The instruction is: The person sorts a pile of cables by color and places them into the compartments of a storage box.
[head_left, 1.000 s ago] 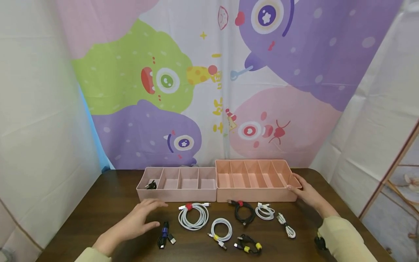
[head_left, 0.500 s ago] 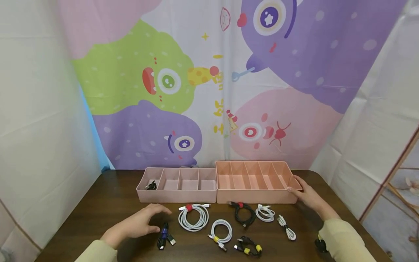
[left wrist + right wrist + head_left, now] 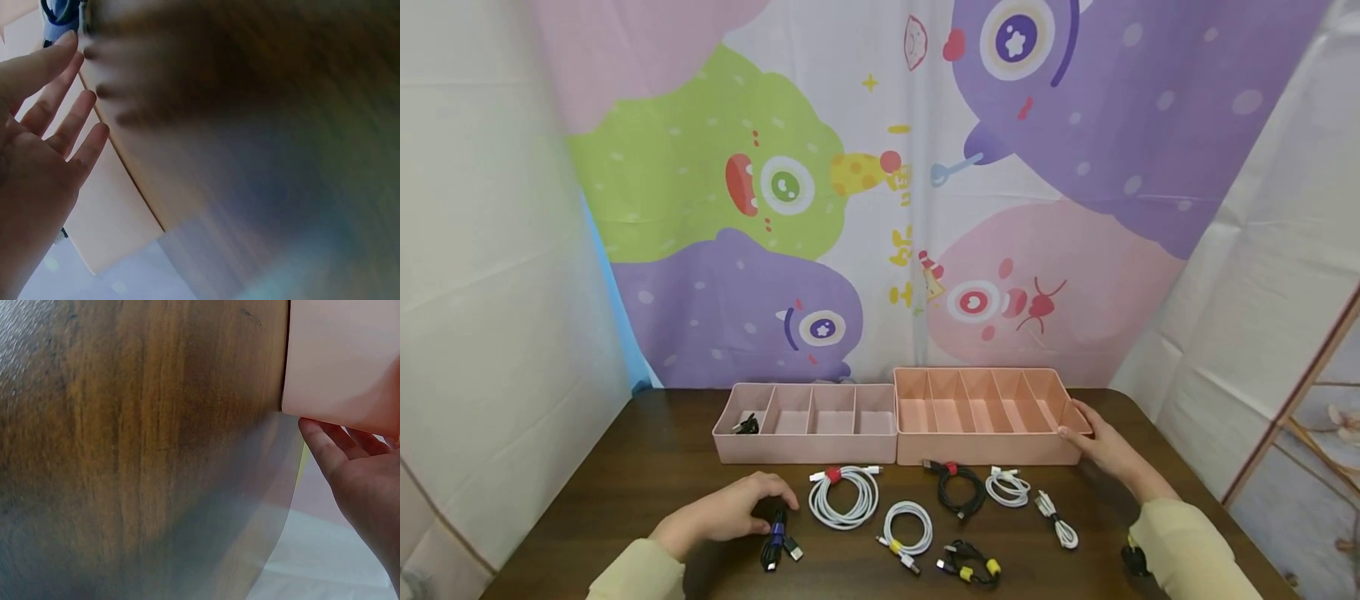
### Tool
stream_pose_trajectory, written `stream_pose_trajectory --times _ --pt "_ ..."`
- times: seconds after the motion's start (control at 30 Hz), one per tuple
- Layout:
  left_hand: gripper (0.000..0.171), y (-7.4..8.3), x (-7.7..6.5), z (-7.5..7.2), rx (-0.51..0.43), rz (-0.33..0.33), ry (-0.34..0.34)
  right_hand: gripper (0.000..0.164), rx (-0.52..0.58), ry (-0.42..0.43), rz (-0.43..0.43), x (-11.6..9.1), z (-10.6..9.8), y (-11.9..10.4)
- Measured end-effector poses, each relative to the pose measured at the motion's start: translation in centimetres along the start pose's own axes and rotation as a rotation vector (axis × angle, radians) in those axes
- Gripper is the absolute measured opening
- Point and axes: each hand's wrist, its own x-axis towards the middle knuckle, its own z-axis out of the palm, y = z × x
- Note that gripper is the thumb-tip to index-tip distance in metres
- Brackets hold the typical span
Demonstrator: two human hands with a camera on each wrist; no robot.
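My left hand (image 3: 727,508) reaches over a bundled black cable (image 3: 774,542) with a blue tie, its thumb and forefinger on either side of the bundle's far end. The left wrist view shows that hand (image 3: 47,125) with fingers spread loosely, the thumb tip right by the blue tie (image 3: 60,25). My right hand (image 3: 1101,440) rests against the right end of a peach divided box (image 3: 988,448), thumb at its front corner. Up close, the right hand (image 3: 356,462) has its fingertips on the box's end wall (image 3: 344,362).
A pale pink divided box (image 3: 805,451) adjoins the peach one, with a small black item (image 3: 747,424) in its left compartment. On the dark table (image 3: 647,467) lie coiled cables: a large white coil (image 3: 870,498), a black coil (image 3: 976,495) with red tie, and several others.
My left hand has moved right, and its fingers have come down around the far end of the blue-tied black cable. The right hand stays at the peach box.
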Motion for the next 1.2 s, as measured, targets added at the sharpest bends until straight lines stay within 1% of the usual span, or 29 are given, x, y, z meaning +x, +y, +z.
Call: stream_pose_trajectory --times 0.17,0.33,0.5,0.7,0.93,1.2 --pt "0.042 0.0 0.3 0.2 0.005 0.032 0.01 0.074 -0.006 -0.007 0.013 0.0 0.0 0.0" --pt "0.037 -0.4 0.3 0.4 0.017 0.062 0.032 0.076 -0.001 -0.014 0.031 -0.1 0.0 0.0" --pt "0.032 -0.7 0.2 0.5 0.041 0.053 0.054 0.075 0.004 -0.011 0.024 -0.1 0.0 0.0" --pt "0.029 -1.0 -0.1 0.6 0.078 0.063 0.083 0.074 0.034 -0.008 0.006 0.0 0.0 0.0" --pt "0.023 -1.1 -0.4 0.4 0.063 0.051 0.09 0.076 0.093 -0.037 0.027 0.2 0.0 0.0" --pt "0.02 -1.4 -0.9 0.5 0.061 0.086 0.116 0.077 0.095 -0.044 0.033 0.1 0.0 0.1"
